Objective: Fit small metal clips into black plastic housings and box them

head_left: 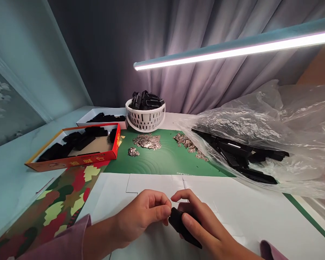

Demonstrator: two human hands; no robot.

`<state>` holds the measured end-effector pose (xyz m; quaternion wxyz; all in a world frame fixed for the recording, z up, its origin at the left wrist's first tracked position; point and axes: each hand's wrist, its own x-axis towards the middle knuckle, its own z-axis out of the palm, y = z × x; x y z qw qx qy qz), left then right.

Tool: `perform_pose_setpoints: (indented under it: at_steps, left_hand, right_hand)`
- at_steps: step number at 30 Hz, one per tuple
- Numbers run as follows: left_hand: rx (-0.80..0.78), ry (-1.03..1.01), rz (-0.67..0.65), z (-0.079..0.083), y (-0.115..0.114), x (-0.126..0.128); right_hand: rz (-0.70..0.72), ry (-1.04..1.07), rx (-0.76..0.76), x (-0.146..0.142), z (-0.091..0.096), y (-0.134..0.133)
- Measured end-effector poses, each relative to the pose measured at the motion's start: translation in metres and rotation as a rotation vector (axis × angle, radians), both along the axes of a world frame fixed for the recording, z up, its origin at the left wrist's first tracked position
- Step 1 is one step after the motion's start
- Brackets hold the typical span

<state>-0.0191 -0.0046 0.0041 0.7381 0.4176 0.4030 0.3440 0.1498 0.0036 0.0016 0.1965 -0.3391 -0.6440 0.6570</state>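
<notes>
Black plastic part sits gripped in the right hand, just beside the closed, curled left hand, over white card, where a slack grip could let it slip and drop.

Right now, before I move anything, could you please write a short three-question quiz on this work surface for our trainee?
1. True or false: the white slotted basket holds black pieces.
2. Which lies on the green cutting mat: silver flakes or loose screws?
3. Which hand has its fingers wrapped around the black piece held above the white card?

Key: 1. True. 2. Silver flakes. 3. The right hand.
</notes>
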Motion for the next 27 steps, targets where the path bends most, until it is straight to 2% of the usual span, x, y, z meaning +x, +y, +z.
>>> perform_pose_setpoints:
  at_steps: [3,8,16,22,27]
  left_hand:
    - [0.018,-0.033,-0.053,0.000,-0.001,-0.001]
    - [0.001,-0.040,-0.082,0.000,-0.002,0.000]
    - [-0.022,-0.133,-0.086,0.002,-0.002,-0.002]
    - [-0.018,0.072,0.013,0.004,-0.003,0.000]
    - [0.146,0.376,0.054,0.014,-0.006,-0.001]
  right_hand:
    - [0.008,0.054,0.014,-0.002,0.000,0.001]
    - [0.061,0.101,0.169,-0.001,-0.002,0.009]
    - [-0.015,-0.029,0.458,-0.002,-0.008,0.011]
    - [-0.130,-0.048,0.877,-0.007,-0.020,0.011]
    - [-0.195,-0.149,1.125,-0.010,-0.016,0.009]
